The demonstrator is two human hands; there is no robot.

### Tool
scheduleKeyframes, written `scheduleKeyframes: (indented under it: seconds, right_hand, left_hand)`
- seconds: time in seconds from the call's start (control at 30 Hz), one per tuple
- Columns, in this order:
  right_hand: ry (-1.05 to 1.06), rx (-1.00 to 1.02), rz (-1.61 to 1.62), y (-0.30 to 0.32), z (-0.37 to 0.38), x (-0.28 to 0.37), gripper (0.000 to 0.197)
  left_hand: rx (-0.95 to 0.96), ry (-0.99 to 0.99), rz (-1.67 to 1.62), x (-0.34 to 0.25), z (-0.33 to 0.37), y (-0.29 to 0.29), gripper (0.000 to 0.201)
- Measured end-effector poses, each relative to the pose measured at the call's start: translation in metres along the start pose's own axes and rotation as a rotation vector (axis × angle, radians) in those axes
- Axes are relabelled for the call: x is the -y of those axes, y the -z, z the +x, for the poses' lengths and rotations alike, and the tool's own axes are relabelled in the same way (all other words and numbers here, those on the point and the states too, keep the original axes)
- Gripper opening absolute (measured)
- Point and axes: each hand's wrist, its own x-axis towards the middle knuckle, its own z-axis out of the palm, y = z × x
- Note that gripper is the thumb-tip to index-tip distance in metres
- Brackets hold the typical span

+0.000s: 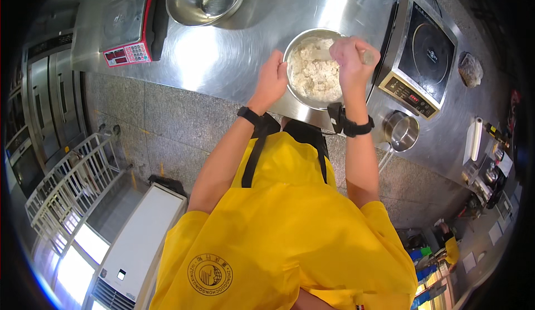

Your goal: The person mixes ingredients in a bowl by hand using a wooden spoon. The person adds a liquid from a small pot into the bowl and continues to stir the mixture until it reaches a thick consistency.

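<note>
A steel mixing bowl [301, 101] stands at the near edge of the metal counter, with crumbly, pale, floury dough [319, 80] inside. My left hand [272, 80] grips the bowl's left rim, its thumb along the edge. Over the bowl's right side, my right hand [354, 65] is closed around the handle of a pale spatula [321, 54]. The spatula's flat blade lies in the dough, and its handle end pokes out past my fist. My fingers partly hide the handle.
Right of the bowl sits an induction cooker [426, 54], with a small steel saucepan [401, 132] nearer me, its handle jutting over the counter edge. A larger steel bowl [189, 9] and a red digital scale [131, 28] stand left. A tied plastic bag [470, 69] lies far right.
</note>
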Motion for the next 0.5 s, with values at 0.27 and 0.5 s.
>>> scheduleKeyframes:
  seconds: [0.27, 0.5]
  right_hand:
    - [0.033, -0.132, -0.285, 0.016, -0.040, 0.048, 0.023]
    - [0.217, 0.051, -0.001, 0.058, -0.036, 0.084, 0.019]
  left_hand:
    - [0.001, -0.065, -0.002, -0.003, 0.014, 0.002, 0.009]
    - [0.078, -0.168, 0.103, -0.003, 0.014, 0.002, 0.009]
